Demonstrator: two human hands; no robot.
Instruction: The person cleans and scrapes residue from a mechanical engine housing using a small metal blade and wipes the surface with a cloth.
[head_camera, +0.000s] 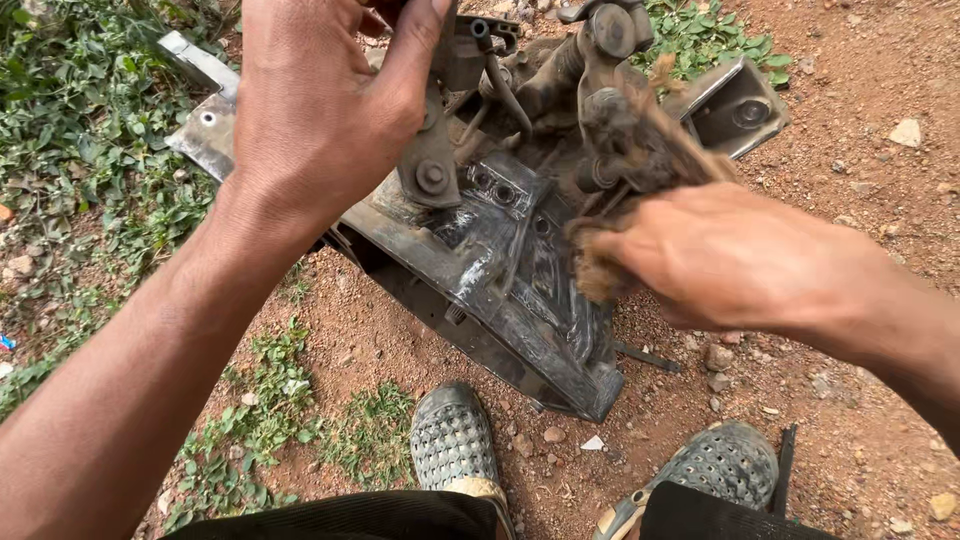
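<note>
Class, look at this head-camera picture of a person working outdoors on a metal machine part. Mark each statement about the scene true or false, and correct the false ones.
1. The left hand has its grip on the top of the metal part. True.
2. The right hand holds a hammer. False: it presses a frayed brown rag against the part.
3. The part rests on a wooden workbench. False: it stands on reddish dirt ground, with green weeds beside it.
4. The person wears perforated shoes. True.
5. The part is clean and freshly painted white. False: it is dark, greasy and shiny.
</note>
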